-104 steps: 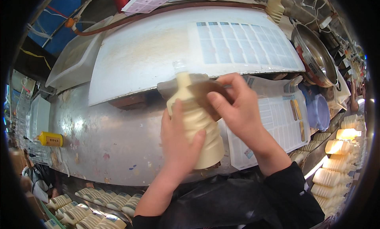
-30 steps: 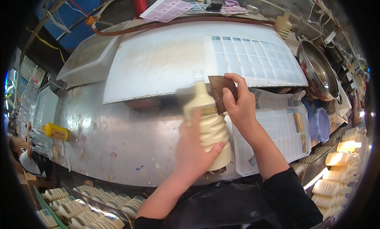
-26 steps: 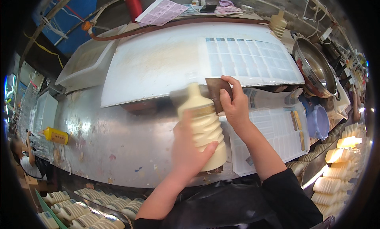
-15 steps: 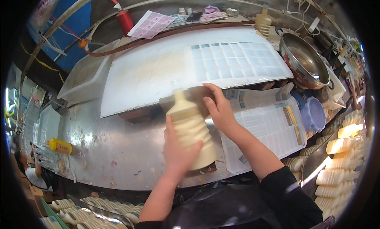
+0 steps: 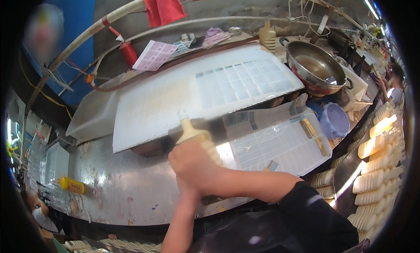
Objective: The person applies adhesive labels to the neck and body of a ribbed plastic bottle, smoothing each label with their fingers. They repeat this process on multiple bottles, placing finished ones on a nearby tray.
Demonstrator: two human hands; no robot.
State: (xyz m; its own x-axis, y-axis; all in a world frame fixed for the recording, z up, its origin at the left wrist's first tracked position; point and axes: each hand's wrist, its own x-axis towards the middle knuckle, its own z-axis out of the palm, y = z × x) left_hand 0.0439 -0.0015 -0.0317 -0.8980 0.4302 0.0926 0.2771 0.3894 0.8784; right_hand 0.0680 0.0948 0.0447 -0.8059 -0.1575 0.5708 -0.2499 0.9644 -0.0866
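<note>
A cream-coloured ribbed plastic bottle (image 5: 208, 144) with a narrow neck lies tilted over the near edge of the white board (image 5: 153, 89), its neck pointing away from me. My right hand (image 5: 192, 161) is closed across the bottle's body, knuckles up, its forearm coming in from the right. Beneath it, my left hand (image 5: 187, 189) is mostly covered; its wrist shows below the bottle's lower end. Behind the bottle is a dark brown block (image 5: 173, 134). To its right lies a clear sheet of labels (image 5: 275, 143) on a tray.
At the right are a large metal pan (image 5: 317, 65), a lilac basin (image 5: 334, 121) and stacked cream bottles (image 5: 369, 170). A yellow bottle (image 5: 72, 185) lies at the left on the metal table (image 5: 118, 183). A red bottle (image 5: 128, 54) and pink printed sheets (image 5: 156, 56) sit at the back.
My right hand has swung left from beside the bottle and closed over its body, covering much of my left hand. The bottle now leans more to the left. The view has shifted.
</note>
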